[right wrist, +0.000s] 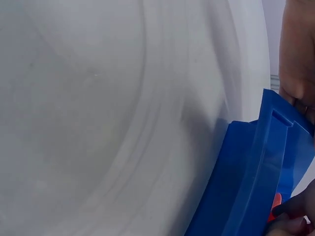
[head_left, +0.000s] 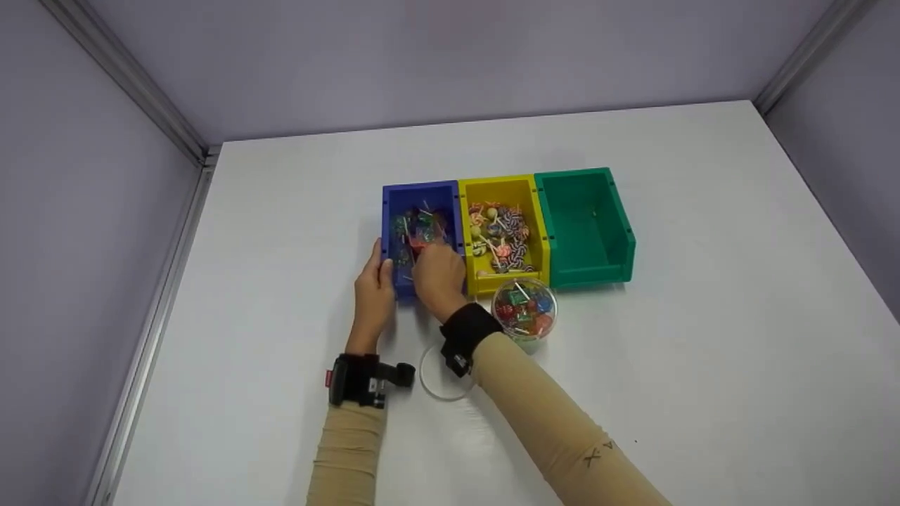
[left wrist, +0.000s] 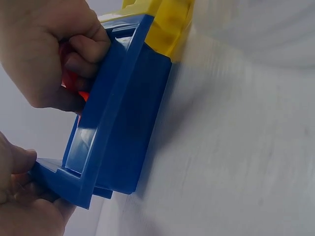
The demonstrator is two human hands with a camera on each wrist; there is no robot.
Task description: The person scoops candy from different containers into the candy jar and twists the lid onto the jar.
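My left hand (head_left: 375,295) grips the side wall of a blue bin (head_left: 420,188), its thumb over the rim and fingers outside. Wrapped lollipops (head_left: 425,218) lie inside that bin. Reaching over the bin's low front edge, my right hand (head_left: 439,275) has its fingers curled round a red object (left wrist: 70,78). Most of the red object is hidden by the fingers, so its kind cannot be told. Close to the right wrist stands a clear round jar (head_left: 525,314) filled with colourful wrapped candies. Both hands also appear beside the blue bin in the two wrist views.
A yellow bin (head_left: 498,184) with striped lollipops (head_left: 508,239) adjoins the blue one. On its right is a green bin (head_left: 583,228). A pale ring-shaped lid (head_left: 444,399) lies on the white table (head_left: 710,316), partly under the right wrist. Walls bound the table at the back and sides.
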